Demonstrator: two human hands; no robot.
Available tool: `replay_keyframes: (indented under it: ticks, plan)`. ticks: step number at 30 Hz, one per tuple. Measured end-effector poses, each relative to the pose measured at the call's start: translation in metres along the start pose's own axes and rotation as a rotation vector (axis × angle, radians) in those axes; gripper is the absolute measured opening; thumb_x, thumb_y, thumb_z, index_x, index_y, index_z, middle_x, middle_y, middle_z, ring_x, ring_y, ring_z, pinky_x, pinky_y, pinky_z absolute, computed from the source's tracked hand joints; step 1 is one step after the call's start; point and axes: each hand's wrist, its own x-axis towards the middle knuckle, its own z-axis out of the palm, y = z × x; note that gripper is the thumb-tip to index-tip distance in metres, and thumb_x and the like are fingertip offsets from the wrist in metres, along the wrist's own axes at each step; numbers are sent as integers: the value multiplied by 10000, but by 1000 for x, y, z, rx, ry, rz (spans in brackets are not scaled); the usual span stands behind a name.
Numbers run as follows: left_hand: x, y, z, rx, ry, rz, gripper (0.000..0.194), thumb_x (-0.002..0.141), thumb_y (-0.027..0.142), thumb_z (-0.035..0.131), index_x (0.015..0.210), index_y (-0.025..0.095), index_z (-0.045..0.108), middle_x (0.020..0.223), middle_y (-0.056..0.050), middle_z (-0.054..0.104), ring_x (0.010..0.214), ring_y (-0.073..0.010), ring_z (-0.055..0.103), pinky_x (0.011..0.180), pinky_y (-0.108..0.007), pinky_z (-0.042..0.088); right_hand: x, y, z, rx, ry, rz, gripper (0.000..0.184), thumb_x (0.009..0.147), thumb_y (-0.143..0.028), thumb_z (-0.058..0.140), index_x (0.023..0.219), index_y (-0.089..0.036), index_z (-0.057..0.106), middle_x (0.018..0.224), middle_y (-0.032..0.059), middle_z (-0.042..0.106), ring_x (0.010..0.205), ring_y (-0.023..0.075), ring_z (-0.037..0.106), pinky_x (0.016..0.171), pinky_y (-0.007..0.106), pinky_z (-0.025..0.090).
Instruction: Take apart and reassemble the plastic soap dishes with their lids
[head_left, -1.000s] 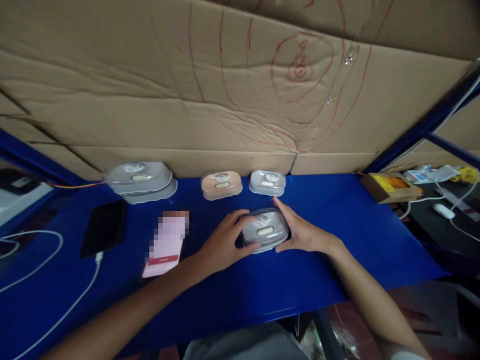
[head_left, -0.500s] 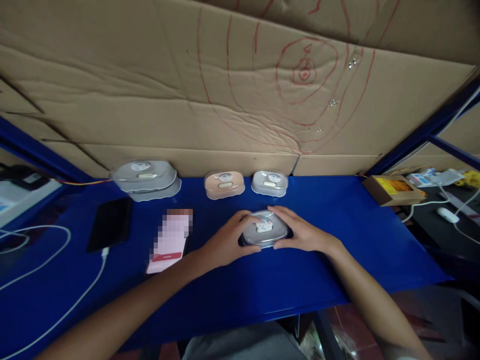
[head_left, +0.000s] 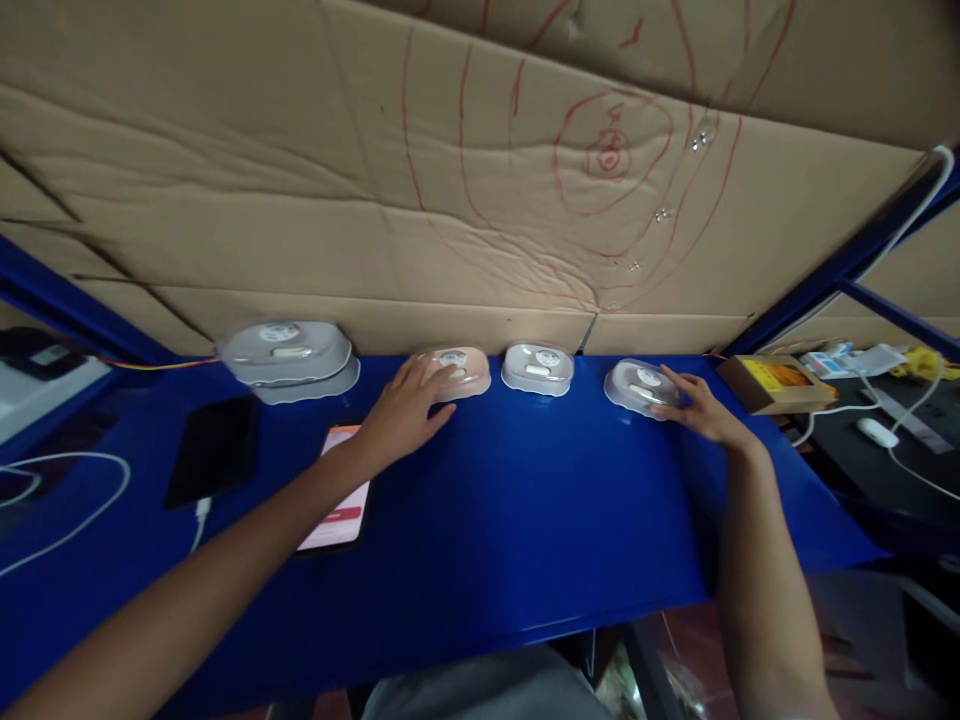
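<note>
At the back right of the table, a grey lidded box (head_left: 636, 386) with a clear cover and a pale handle-like piece on top sits in my right hand (head_left: 694, 405). Thumb and fingers grip its right end. My left hand (head_left: 409, 405) reaches over the left end of a peach-coloured box (head_left: 471, 372) of the same shape. Its fingers overlap the cover while the thumb stands apart below; whether they press on it I cannot tell. Between them stands another grey box (head_left: 537, 369). Two larger grey boxes (head_left: 289, 358) are stacked at the left.
A lit phone (head_left: 346, 510) lies partly under my left forearm. Left of it are a dark phone (head_left: 212, 450) and its white cable (head_left: 201, 520). A cardboard box (head_left: 772, 385) stands at the right end of the blue table (head_left: 525, 520). Cardboard (head_left: 300, 200) walls the back.
The grey box has moved from the table's middle to the back right with my right hand. My left hand has let go of it and moved left to the peach-coloured box.
</note>
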Motion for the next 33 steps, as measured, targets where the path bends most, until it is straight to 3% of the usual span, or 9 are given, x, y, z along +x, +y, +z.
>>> replay_keyframes:
  ticks: [10, 14, 16, 17, 19, 21, 25, 29, 33]
  plan:
    - [-78, 75, -9, -261, -173, 279, 460, 1026, 181, 590, 1466, 317, 597, 1591, -99, 520, 1505, -318, 455, 1231, -531, 429, 33, -55, 81, 52, 78, -279, 939, 906, -784, 612, 1643, -247, 391, 1751, 178, 271, 1648, 376, 216, 1312, 613, 227]
    - [-93, 81, -2, -287, -234, 174, 747, 905, 170, 778, 1561, 379, 487, 1673, -107, 403, 1508, -378, 435, 1210, -590, 428, 10, -102, 98, 8, 144, -311, 875, 988, -716, 546, 1699, -322, 223, 1810, 131, 83, 1669, 421, 41, 1275, 754, 90]
    - [-95, 77, 5, -300, -244, 92, 912, 824, 182, 865, 1597, 391, 427, 1721, -127, 318, 1536, -437, 380, 1205, -657, 393, -16, -134, 102, -5, 169, -456, 761, 1042, -619, 525, 1693, -347, 239, 1796, 122, 167, 1663, 395, 130, 1290, 713, 138]
    - [-96, 75, 8, -319, -251, 64, 946, 814, 191, 876, 1608, 392, 402, 1723, -136, 314, 1541, -450, 368, 1203, -677, 378, -30, -150, 104, 23, 100, -557, 739, 1046, -594, 543, 1686, -358, 258, 1759, 122, 279, 1641, 377, 227, 1292, 674, 207]
    - [-97, 72, 12, -388, -269, 43, 940, 833, 216, 865, 1615, 382, 370, 1679, -141, 391, 1524, -433, 403, 1202, -667, 374, -58, -179, 108, 70, -251, -763, 851, 1000, -609, 635, 1700, -344, 230, 1681, 133, 425, 1567, 346, 392, 1254, 578, 366]
    - [-98, 71, 15, -460, -283, 34, 919, 842, 253, 860, 1605, 359, 357, 1604, -132, 486, 1481, -398, 464, 1197, -624, 391, -78, -197, 113, 75, -438, -784, 1042, 907, -626, 760, 1715, -305, 185, 1684, 165, 406, 1553, 359, 411, 1229, 539, 419]
    - [-101, 73, 13, -488, -282, -63, 1101, 743, 263, 927, 1632, 312, 279, 1592, -158, 485, 1446, -410, 486, 1184, -612, 401, -79, -195, 118, 177, -454, -740, 964, 909, -568, 789, 1675, -295, 272, 1679, 168, 403, 1560, 334, 403, 1239, 506, 414]
    - [-106, 76, 8, -494, -331, -76, 1280, 672, 218, 953, 1678, 328, 170, 1575, -164, 484, 1442, -419, 480, 1190, -629, 391, -52, -168, 121, 129, -268, -667, 819, 954, -554, 742, 1627, -312, 342, 1658, 168, 428, 1544, 357, 409, 1234, 592, 370]
    - [-112, 78, 4, -482, -384, -55, 1169, 663, 238, 946, 1644, 333, 316, 1544, -143, 502, 1444, -425, 471, 1192, -630, 406, -40, -154, 128, -48, -160, -589, 776, 1009, -585, 645, 1659, -328, 307, 1717, 181, 338, 1582, 416, 325, 1216, 693, 306]
